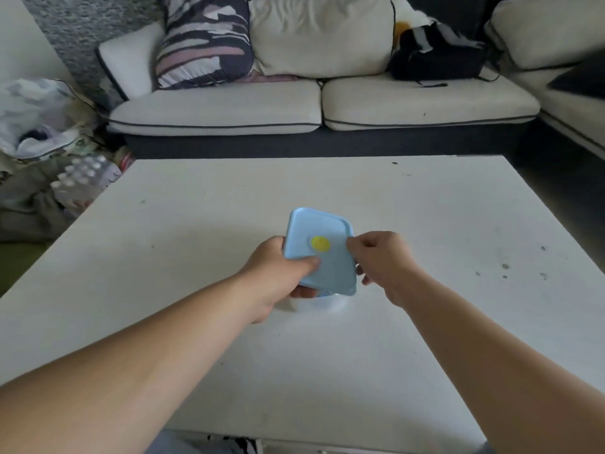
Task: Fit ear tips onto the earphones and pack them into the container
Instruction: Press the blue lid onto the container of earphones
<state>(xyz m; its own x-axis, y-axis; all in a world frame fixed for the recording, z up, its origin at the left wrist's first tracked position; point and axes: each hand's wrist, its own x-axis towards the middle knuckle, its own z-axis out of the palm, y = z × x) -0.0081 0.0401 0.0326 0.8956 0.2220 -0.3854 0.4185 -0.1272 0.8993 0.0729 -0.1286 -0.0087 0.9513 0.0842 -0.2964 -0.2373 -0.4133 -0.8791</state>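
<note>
A small container with a light blue lid (322,247) and a yellow round spot on top is held over the middle of the white table (196,208). The lid tilts toward me and a bit of the clear body (322,301) shows below it. My left hand (278,276) grips the container's left side, thumb on the lid. My right hand (381,263) pinches the lid's right edge. No earphones or ear tips are visible.
A cream sofa (294,106) with cushions and a dark bag (435,54) stands behind the table. Clutter, including a pack of bottles (85,178), lies on the floor at the left.
</note>
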